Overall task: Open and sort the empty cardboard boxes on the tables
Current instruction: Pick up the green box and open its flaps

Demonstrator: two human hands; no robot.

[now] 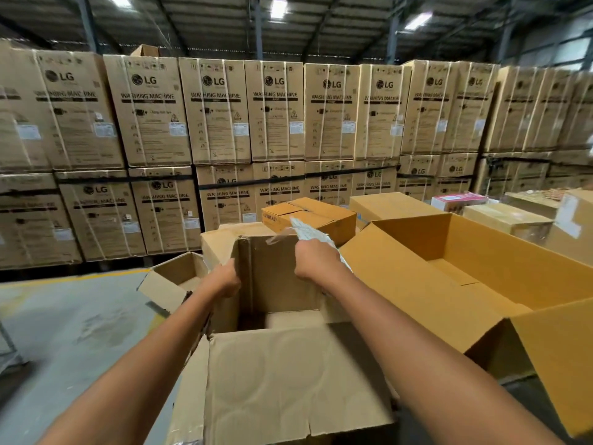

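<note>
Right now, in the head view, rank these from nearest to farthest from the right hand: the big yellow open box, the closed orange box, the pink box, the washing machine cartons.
1. Closed orange box, just beyond the right hand.
2. Big yellow open box, to its right; too close to call against 1.
3. Pink box, far right.
4. Washing machine cartons, stacked behind everything.

A plain brown cardboard box (282, 319) stands open in front, its near flap folded down flat and its far flap standing up. Just beside it on the right sits a bigger, yellower box (481, 277), open too and empty inside.
</note>
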